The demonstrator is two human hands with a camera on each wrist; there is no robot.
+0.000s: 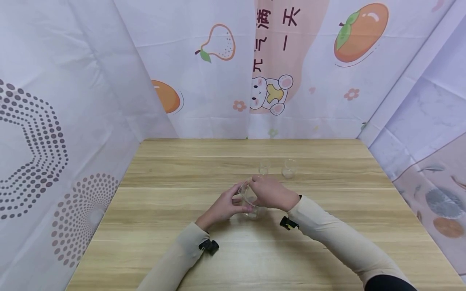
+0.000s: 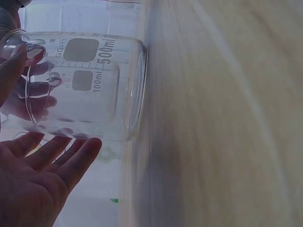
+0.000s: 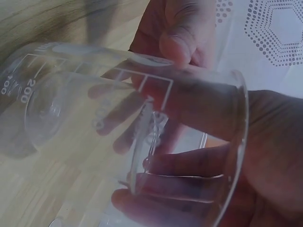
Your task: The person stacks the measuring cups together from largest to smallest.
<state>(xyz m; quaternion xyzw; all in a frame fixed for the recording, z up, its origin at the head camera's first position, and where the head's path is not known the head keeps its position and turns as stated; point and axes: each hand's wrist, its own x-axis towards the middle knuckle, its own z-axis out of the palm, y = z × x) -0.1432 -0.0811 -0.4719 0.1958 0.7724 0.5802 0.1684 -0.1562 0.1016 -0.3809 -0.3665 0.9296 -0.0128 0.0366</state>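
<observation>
A clear glass 500 ml beaker [image 1: 253, 215] stands over the table's middle, its base right at the wood in the left wrist view. My left hand [image 1: 227, 205] grips it around the side, thumb and fingers spread on opposite faces. Inside it sits a smaller 100 ml beaker [image 2: 83, 80], upright like the large one. My right hand [image 1: 272, 192] comes over the large rim from the right. Its fingers [image 3: 189, 163] reach into the large beaker and pinch the small beaker's rim [image 3: 138, 156].
Behind the hands, two more small glass beakers stand side by side, one [image 1: 263, 167] narrower and one [image 1: 289, 169] wider. The wood-grain table [image 1: 174, 165] ends at a printed curtain [image 1: 218, 81] at the back, with further curtains to both sides.
</observation>
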